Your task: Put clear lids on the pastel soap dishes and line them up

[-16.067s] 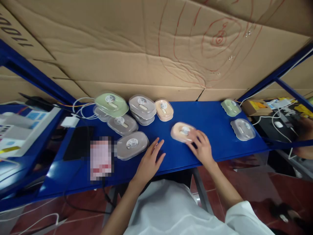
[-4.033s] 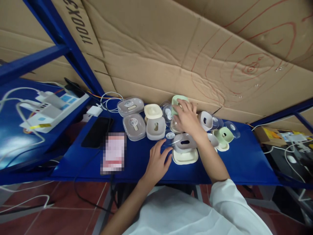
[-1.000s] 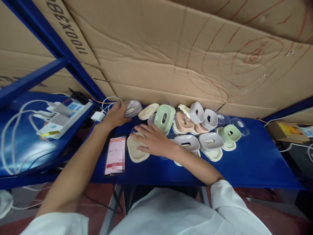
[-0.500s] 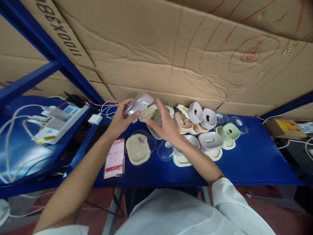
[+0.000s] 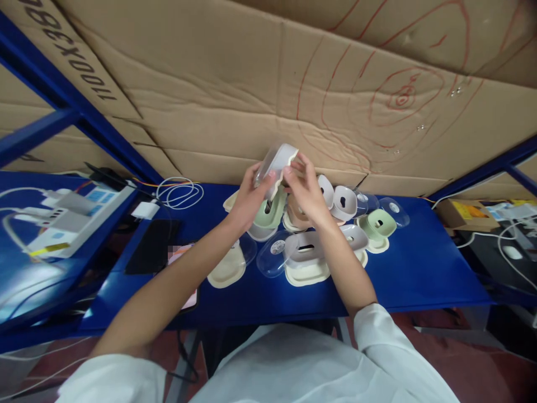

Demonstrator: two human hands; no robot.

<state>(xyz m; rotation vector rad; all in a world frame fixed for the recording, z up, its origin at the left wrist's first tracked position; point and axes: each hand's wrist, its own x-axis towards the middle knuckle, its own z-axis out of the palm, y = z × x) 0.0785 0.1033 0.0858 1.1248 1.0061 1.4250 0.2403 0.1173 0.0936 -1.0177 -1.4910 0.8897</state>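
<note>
Above the back of the table, both hands hold a pale grey plastic box point(image 5: 285, 158) tilted on its side. My left hand point(image 5: 248, 202) is wrapped around its clear plastic cover point(image 5: 265, 165). My right hand point(image 5: 308, 190) is closed on the wavy-edged cream lid point(image 5: 274, 191), which lies against the box's open side; I cannot tell whether it is fastened. Below the hands sits a green box point(image 5: 268, 215) with a slot. To its right, partly behind my right hand and forearm, are a peach box point(image 5: 296, 215) and a grey slotted box point(image 5: 302, 249).
Another green box point(image 5: 381, 224) and a clear cover point(image 5: 394, 211) lie at the right. A cream lid point(image 5: 226, 271) is near the front left, beside a phone point(image 5: 191, 301) partly under my forearm. A power strip point(image 5: 84, 221) with cables stands left; cardboard point(image 5: 218, 95) walls the back.
The grey box with its clear cover and the cream lid, apart before, are now together. Both hands have risen and moved right with them. The camera view has shifted slightly.
</note>
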